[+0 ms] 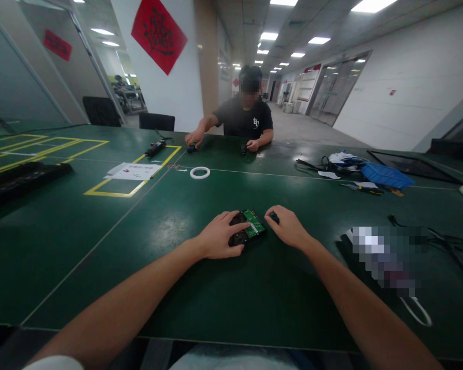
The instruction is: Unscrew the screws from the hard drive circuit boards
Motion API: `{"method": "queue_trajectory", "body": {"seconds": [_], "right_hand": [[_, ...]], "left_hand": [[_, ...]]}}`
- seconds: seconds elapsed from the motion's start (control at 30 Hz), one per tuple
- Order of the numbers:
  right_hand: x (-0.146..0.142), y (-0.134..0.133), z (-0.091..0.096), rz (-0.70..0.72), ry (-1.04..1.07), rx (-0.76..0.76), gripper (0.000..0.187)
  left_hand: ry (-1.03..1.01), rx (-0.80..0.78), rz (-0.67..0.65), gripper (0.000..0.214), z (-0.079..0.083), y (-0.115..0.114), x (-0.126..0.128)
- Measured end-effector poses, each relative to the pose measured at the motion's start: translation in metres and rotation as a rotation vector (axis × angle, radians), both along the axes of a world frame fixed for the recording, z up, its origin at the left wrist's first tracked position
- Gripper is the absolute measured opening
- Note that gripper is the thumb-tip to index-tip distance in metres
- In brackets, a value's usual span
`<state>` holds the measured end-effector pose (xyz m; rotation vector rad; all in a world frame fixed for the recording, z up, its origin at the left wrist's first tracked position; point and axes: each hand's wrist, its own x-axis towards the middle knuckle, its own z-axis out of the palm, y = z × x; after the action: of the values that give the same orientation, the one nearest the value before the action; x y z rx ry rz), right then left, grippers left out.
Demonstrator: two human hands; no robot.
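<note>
My left hand (219, 236) lies over a black device with a green circuit board (250, 227) on the dark green table (177, 226), its fingers curled round the device's near side. My right hand (287, 226) rests just to the right of the board, pinching a small dark object (274, 217) between thumb and fingers; I cannot make out what the object is.
A person in a black shirt (247, 121) sits across the table, each hand on a small dark item. A white tape ring (199, 172), a paper sheet (133, 171) in a yellow-taped box, a blue tray (386, 176) with cables, and a black tray (23, 177) lie around.
</note>
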<state>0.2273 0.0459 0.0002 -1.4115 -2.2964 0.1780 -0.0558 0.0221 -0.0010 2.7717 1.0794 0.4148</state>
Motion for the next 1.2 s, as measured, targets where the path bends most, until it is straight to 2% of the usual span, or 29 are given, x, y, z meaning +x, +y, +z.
{"method": "queue_trajectory", "body": {"seconds": [0.1, 0.3, 0.63, 0.93, 1.0, 1.1, 1.2], "right_hand": [[-0.009, -0.007, 0.003, 0.088, 0.003, -0.026, 0.017], [-0.019, -0.009, 0.001, 0.076, 0.011, -0.023, 0.015], [-0.026, -0.017, 0.008, 0.083, -0.114, -0.007, 0.013], [-0.021, -0.017, 0.008, 0.137, -0.02, -0.002, 0.012], [-0.019, -0.016, 0.01, 0.114, 0.017, 0.009, 0.012], [-0.014, -0.012, 0.014, 0.007, 0.123, 0.05, 0.016], [-0.008, -0.009, 0.018, -0.092, 0.28, 0.072, 0.026]], "left_hand": [[-0.007, -0.001, -0.021, 0.071, -0.001, 0.0, 0.0], [-0.003, 0.019, -0.011, 0.07, -0.002, -0.002, 0.002], [0.007, 0.029, -0.015, 0.07, -0.003, -0.001, 0.001], [0.001, 0.029, -0.016, 0.071, -0.005, -0.001, 0.001], [0.002, 0.029, -0.017, 0.071, -0.004, -0.001, 0.001], [0.003, 0.029, -0.016, 0.069, -0.003, -0.001, 0.002], [0.0, 0.026, -0.015, 0.069, -0.002, -0.002, 0.002]]}}
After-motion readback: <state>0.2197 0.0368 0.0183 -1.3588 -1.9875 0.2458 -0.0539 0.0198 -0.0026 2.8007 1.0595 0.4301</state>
